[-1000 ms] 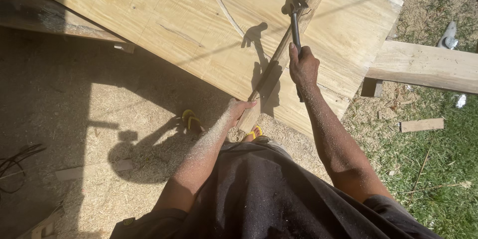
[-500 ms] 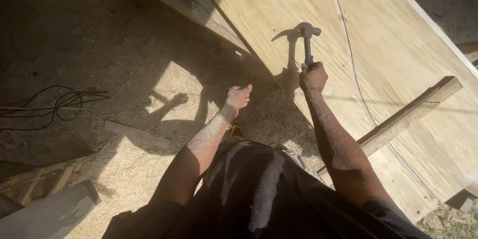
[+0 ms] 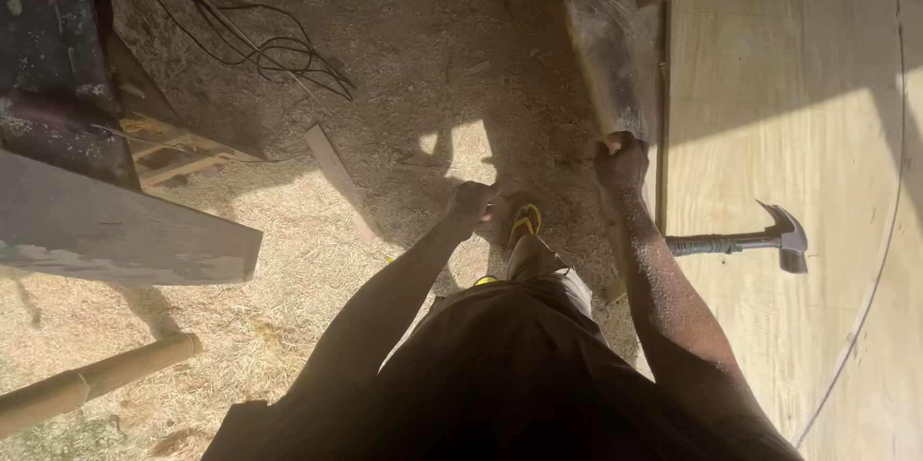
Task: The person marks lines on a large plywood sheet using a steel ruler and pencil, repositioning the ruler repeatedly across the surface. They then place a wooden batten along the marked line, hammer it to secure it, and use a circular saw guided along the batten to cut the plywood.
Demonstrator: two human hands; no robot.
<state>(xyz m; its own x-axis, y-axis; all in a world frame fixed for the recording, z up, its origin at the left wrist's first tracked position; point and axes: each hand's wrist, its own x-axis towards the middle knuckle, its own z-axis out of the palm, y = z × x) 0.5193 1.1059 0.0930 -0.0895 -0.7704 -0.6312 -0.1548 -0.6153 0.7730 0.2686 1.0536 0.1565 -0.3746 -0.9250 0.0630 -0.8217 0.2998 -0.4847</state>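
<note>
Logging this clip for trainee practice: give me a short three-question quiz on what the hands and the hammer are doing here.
1. True or false: the right hand holds the hammer.
2. What do the right hand's fingers grip? A) the black cables B) the end of the grey board C) the bamboo pole
3. Where does the hammer lie?

Key: 1 false, neither hand holds it. 2 B. 3 On the plywood sheet, beside the right forearm.
</note>
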